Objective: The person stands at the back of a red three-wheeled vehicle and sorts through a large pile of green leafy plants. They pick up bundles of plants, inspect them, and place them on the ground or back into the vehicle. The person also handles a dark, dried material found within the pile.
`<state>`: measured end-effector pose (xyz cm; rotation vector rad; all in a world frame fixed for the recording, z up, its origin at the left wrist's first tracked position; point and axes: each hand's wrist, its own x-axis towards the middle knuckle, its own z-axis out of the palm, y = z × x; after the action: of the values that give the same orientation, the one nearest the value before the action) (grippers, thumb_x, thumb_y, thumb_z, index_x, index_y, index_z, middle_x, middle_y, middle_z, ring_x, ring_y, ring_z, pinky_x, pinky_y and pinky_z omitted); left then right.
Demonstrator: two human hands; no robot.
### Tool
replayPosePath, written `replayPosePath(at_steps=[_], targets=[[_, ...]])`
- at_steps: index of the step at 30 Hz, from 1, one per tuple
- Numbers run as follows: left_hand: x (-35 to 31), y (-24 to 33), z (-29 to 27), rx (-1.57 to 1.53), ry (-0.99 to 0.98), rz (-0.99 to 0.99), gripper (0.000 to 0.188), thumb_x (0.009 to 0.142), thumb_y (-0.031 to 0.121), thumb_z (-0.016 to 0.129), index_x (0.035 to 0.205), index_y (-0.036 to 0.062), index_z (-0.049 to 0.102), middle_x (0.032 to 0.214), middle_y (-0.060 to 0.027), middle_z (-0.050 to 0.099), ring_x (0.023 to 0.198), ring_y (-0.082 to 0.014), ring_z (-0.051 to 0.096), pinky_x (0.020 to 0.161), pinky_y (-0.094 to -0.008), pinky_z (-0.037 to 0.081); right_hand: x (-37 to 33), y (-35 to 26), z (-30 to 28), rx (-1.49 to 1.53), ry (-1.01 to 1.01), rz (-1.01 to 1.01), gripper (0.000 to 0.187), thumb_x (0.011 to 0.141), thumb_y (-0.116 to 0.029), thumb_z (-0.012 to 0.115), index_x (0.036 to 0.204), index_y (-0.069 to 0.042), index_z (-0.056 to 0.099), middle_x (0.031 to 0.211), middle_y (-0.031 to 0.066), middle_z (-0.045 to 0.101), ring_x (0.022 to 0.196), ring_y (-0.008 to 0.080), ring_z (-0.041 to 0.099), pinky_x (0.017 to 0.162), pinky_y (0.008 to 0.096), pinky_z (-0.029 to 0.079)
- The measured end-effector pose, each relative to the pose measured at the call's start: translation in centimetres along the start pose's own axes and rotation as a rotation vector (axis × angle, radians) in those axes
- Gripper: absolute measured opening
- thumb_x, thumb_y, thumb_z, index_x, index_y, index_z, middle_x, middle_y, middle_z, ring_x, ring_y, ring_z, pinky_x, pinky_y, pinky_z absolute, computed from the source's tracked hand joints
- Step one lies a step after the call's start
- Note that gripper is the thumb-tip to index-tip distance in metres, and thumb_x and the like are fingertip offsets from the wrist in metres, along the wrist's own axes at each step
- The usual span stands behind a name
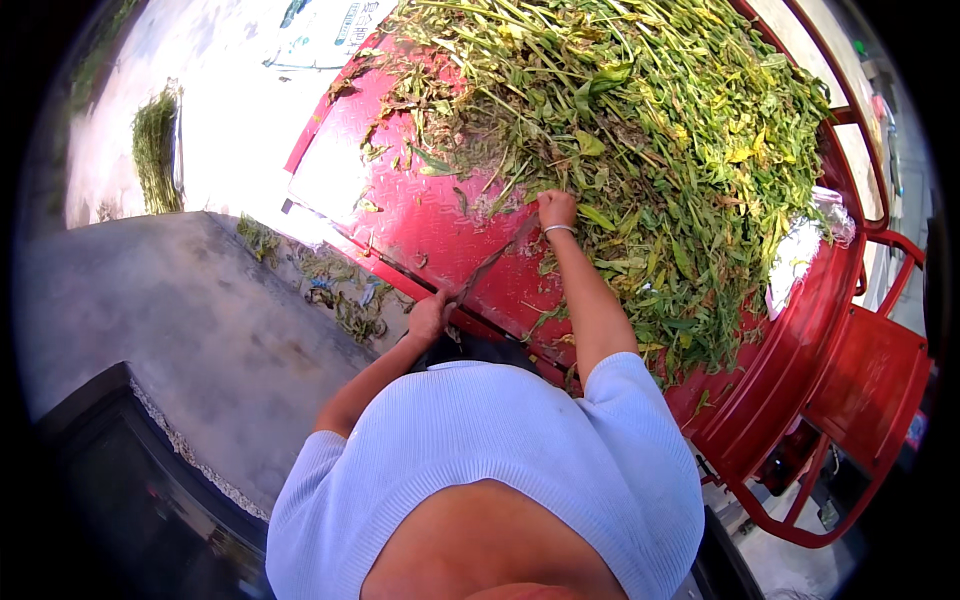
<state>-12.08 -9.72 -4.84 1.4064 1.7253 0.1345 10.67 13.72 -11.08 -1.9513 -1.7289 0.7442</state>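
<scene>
A thin brownish strip (pixel 490 263) runs slantwise across the red metal cart bed (pixel 400 215); whether it is a strap or a stalk, I cannot tell. My left hand (pixel 428 318) is closed around its near end, by the bed's front edge. At its far end my right hand (pixel 557 210), with a pale bracelet at the wrist, is closed in a fist beside the heap of leafy green stalks (pixel 660 150). The strip looks taut between the two fists. Loose brown and green leaves are scattered over the bed.
Red rails and a red panel (pixel 868 375) stand at the right. A crumpled white wrapper (pixel 795 260) lies against the heap's right side. At the left are a bundle of green stalks (pixel 156 150) and fallen leaves (pixel 355 318) on the grey ground. A white printed sack (pixel 330 35) lies beyond.
</scene>
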Motion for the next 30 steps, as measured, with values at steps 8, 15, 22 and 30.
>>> replayPosePath(at_steps=[8,15,22,30], targets=[[1.6,0.7,0.6,0.310,-0.228,0.076,0.075,0.066,0.022,0.072,0.131,0.0119,0.035,0.116,-0.0155,0.048,0.106,-0.0338,0.051,0.086,-0.0447,0.046,-0.5,-0.7,-2.0,-0.168,-0.130,-0.122,0.038,0.078,-0.030,0.064,0.106,-0.005,0.060,0.094,0.0184,0.063,0.089,0.0353,0.058,0.080,0.0430,0.046],[1.9,-3.0,-2.5,0.482,-0.331,0.015,0.062,0.067,0.030,0.071,0.121,0.0112,0.047,0.112,-0.0119,0.053,0.103,-0.0316,0.054,0.083,-0.0459,0.047,0.0,-2.7,-10.8,0.023,0.070,-0.120,0.013,0.078,-0.012,0.063,0.087,-0.003,0.063,0.084,0.0127,0.062,0.076,0.0256,0.062,0.068,0.0371,0.050],[7.0,1.2,-8.2,0.523,-0.289,-0.021,0.041,0.072,0.036,0.065,0.102,0.0093,0.059,0.108,-0.0134,0.057,0.102,-0.0321,0.055,0.084,-0.0474,0.045,7.0,-0.1,-14.0,-0.334,-0.003,0.098,0.042,0.076,-0.034,0.067,0.105,-0.005,0.061,0.105,0.0146,0.061,0.093,0.0293,0.059,0.080,0.0443,0.048],[15.3,2.3,-11.3,-0.054,0.044,0.163,0.036,0.076,0.023,0.067,0.104,0.0016,0.058,0.098,-0.0161,0.061,0.090,-0.0284,0.061,0.076,-0.0396,0.050,11.3,-4.8,-11.4,-0.605,-0.436,0.243,0.079,0.062,-0.041,0.077,0.126,-0.011,0.043,0.124,0.0127,0.049,0.112,0.0322,0.048,0.087,0.0519,0.042]])
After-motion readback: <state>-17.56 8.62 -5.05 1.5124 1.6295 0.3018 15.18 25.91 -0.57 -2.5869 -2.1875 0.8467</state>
